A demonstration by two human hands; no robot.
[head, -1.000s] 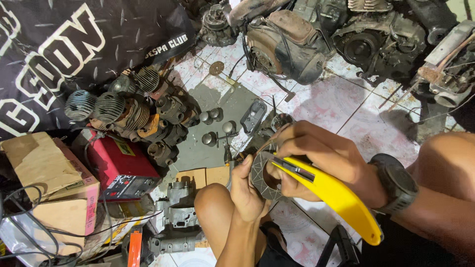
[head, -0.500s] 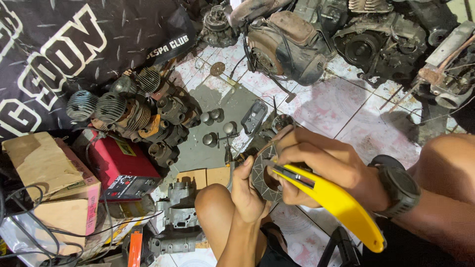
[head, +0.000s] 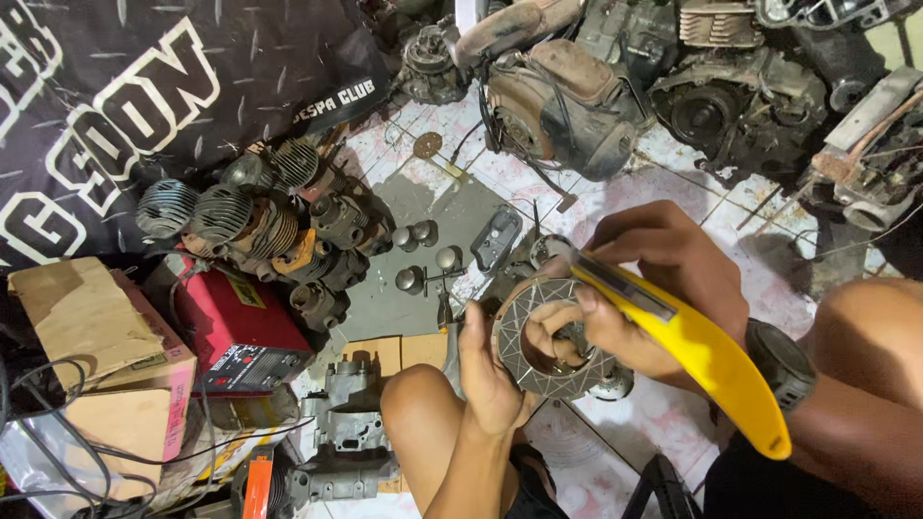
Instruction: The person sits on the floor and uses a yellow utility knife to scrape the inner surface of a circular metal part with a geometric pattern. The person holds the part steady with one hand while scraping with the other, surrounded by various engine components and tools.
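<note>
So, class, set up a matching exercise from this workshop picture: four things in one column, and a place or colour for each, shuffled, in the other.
Things:
1. ring-shaped disc
2. utility knife
3. red box
4. finned cylinders

Places or colours:
A. yellow handle, gripped by the right hand
B. on the floor beside a cardboard box
C. held by the left hand
D. lying below the black banner

Pairs: 1-C, 2-A, 3-B, 4-D
</note>
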